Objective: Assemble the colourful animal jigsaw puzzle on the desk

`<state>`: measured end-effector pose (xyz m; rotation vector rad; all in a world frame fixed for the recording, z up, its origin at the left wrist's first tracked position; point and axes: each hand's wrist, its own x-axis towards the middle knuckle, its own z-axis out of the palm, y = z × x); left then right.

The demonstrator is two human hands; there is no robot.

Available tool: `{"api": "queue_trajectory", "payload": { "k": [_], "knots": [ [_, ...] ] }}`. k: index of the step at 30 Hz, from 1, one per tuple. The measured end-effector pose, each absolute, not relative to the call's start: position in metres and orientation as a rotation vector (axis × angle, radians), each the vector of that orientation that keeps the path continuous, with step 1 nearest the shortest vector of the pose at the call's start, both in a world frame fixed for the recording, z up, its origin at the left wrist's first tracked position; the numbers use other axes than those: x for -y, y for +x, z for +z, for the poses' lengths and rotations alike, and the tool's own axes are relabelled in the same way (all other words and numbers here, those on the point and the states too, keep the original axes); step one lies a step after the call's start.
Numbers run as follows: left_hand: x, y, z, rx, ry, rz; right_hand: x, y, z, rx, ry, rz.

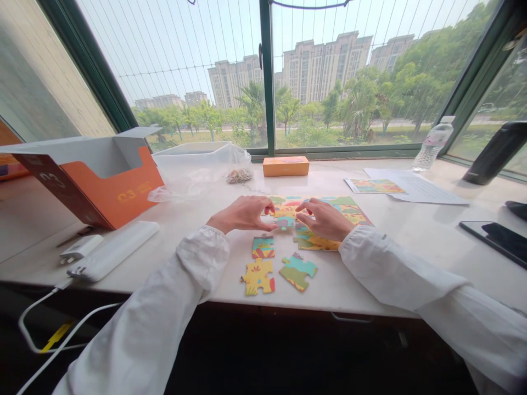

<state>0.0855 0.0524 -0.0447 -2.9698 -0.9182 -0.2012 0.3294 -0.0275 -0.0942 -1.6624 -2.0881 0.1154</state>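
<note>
1. Two hands work at the joined jigsaw panel (346, 211), the largest item, lying flat on the pale sill top (411, 241) at about 12 o'clock from the wearer. It is a bright cartoon print in yellow, green, teal and orange; its near left corner is unfilled.
2. Left hand (242, 214) comes in from 9 o'clock, right hand (325, 219) from 3 o'clock. Fingertips of both are pinched together on one small piece (285, 221) at the panel's left edge; thumbs sit on the near side.
3. Judgement on the step: seat this piece by sliding it flat on the sill, tabs lined up with the sockets, then press straight down with both index fingers. Tilting would likely lift the neighbours and spring the joined edge.
4. Keep the other fingers lightly on the panel so it does not skate.
5. Three loose pieces lie face up at 6 o'clock of the hands, apart from one another: a green-and-red one (263, 247), a teal one (298, 270), a yellow one (258, 276).
6. A picture card (374, 186) lies at 2 o'clock.
</note>
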Motion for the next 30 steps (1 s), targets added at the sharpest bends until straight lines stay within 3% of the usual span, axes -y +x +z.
{"api": "queue_trajectory", "payload": {
  "k": [6, 30],
  "knots": [
    [-0.050, 0.092, -0.050, 0.920, -2.970, -0.084, 0.029, 0.332, -0.094, 2.102, -1.646, 0.113],
    [-0.046, 0.096, -0.056, 0.742, -3.076, -0.151, 0.020, 0.332, -0.101, 2.003, -1.633, 0.180]
  ]
}}
